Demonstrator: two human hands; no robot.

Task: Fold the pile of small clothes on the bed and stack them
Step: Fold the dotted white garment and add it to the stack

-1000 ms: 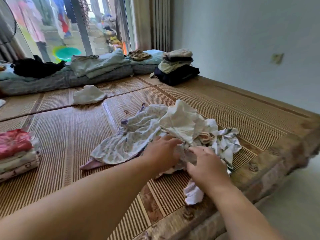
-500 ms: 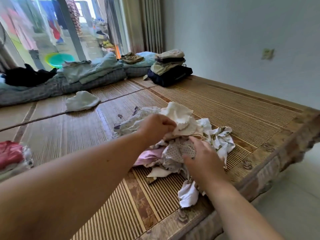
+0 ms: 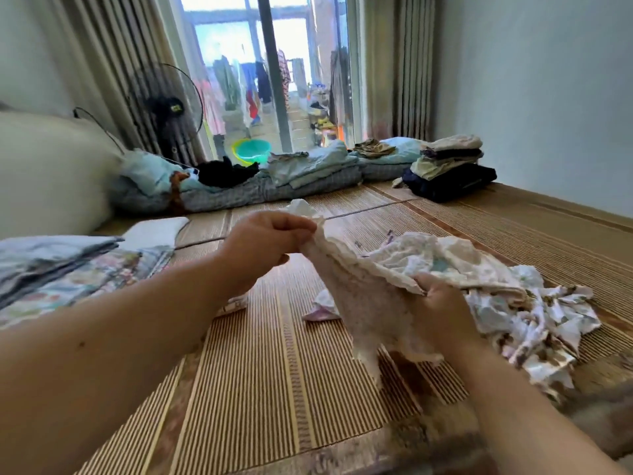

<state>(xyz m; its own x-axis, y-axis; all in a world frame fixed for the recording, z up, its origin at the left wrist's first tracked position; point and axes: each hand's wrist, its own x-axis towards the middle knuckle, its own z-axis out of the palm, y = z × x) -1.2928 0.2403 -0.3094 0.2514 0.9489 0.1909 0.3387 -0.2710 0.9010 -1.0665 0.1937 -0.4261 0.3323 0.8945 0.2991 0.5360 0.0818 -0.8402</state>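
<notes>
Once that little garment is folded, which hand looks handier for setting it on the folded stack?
Probably the left hand: it grips the garment nearest the folded stack. The right hand sits by the unfolded pile.

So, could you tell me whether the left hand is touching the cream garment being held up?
Touching. The head view shows the left hand pinching the top edge of the cream garment between its fingertips, with no gap.

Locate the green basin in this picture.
In the head view, the green basin sits far back, just outside the glass door, behind the folded bedding and right of the standing fan.
</notes>
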